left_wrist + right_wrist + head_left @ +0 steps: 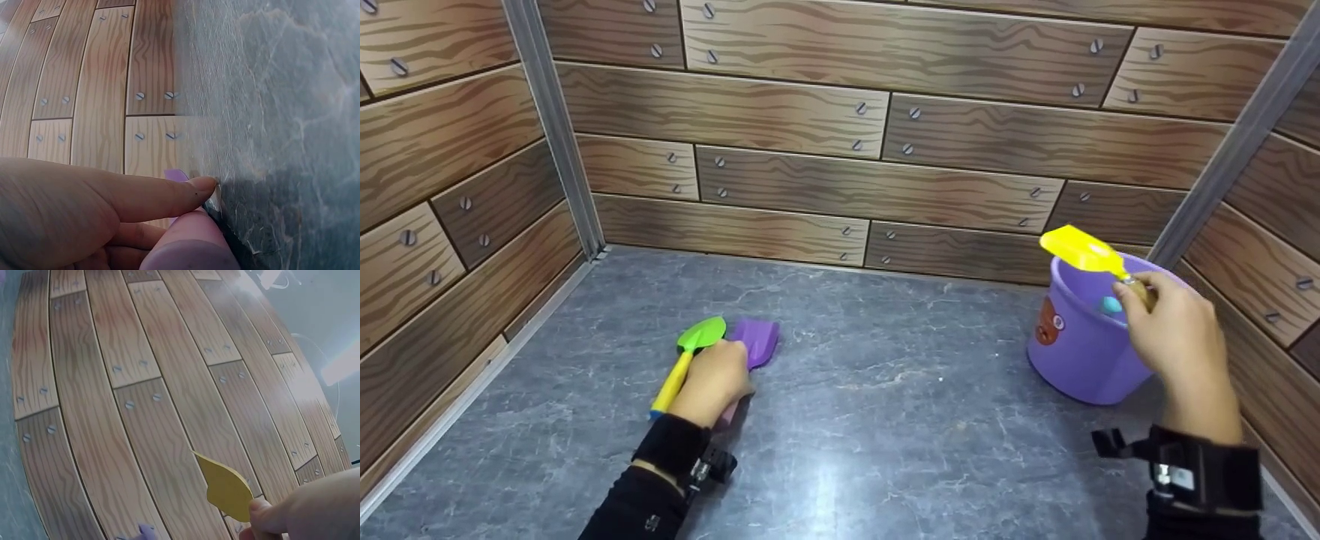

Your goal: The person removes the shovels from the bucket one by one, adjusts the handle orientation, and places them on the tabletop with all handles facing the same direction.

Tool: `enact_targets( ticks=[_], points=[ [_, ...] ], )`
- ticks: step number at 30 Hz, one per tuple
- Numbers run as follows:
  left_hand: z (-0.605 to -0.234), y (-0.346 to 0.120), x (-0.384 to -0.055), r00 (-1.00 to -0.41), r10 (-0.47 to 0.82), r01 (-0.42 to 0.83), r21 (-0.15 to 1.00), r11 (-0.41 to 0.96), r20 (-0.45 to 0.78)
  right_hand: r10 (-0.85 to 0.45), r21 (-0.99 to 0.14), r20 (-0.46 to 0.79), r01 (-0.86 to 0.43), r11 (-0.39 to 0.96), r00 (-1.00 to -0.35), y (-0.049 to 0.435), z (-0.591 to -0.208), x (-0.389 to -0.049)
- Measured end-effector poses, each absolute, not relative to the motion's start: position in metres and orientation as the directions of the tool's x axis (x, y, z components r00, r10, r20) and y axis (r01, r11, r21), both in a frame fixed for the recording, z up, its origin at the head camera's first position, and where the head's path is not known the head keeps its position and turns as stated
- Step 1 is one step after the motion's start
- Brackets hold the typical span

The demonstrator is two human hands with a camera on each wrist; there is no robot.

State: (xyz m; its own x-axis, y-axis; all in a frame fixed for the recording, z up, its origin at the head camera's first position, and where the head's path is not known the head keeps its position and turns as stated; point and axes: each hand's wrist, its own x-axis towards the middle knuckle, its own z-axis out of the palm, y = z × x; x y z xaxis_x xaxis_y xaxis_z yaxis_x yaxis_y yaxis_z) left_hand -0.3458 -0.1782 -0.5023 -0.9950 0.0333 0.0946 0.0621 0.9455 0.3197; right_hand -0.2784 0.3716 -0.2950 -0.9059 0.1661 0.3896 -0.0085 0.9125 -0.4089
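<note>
The right hand (1174,337) is gripping the yellow shovel (1084,251) over the purple bucket (1072,345) at the far right. The left hand (712,379) is closing on the purple shovel (756,341) lying on the table (885,420), just beside the green shovel (694,345).

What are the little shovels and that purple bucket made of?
Probably plastic: the yellow shovel, green shovel and purple shovel have bright, uniform, slightly glossy blades. The purple bucket looks like smooth moulded plastic too, with a printed picture.
</note>
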Motion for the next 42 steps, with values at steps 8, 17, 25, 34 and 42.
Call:
enact_targets(
  ticks=[8,17,25,34,42],
  points=[
    [-0.509,-0.182,-0.352,-0.996,0.033,0.058,0.313,0.948,0.084,0.108,-0.468,0.423,-0.115,0.876,-0.899,0.348,-0.313,-0.283],
    [-0.502,-0.180,-0.352,-0.994,0.050,0.075,0.278,0.958,0.097,0.029,-0.469,0.438,-0.201,0.860,-0.898,0.329,-0.322,-0.282],
    [-0.489,-0.180,-0.345,-0.999,0.010,0.023,0.280,0.960,0.047,-0.032,-0.465,0.459,-0.271,0.843,-0.888,0.306,-0.327,-0.278],
    [-0.408,-0.139,-0.276,-0.935,0.005,0.081,0.199,0.977,0.353,-0.109,-0.482,0.449,-0.343,0.806,-0.887,0.274,-0.333,-0.269],
    [-0.390,-0.112,-0.261,-0.852,0.161,0.307,0.226,0.924,0.499,-0.114,-0.493,0.486,-0.379,0.783,-0.867,0.265,-0.335,-0.265]
  ],
)
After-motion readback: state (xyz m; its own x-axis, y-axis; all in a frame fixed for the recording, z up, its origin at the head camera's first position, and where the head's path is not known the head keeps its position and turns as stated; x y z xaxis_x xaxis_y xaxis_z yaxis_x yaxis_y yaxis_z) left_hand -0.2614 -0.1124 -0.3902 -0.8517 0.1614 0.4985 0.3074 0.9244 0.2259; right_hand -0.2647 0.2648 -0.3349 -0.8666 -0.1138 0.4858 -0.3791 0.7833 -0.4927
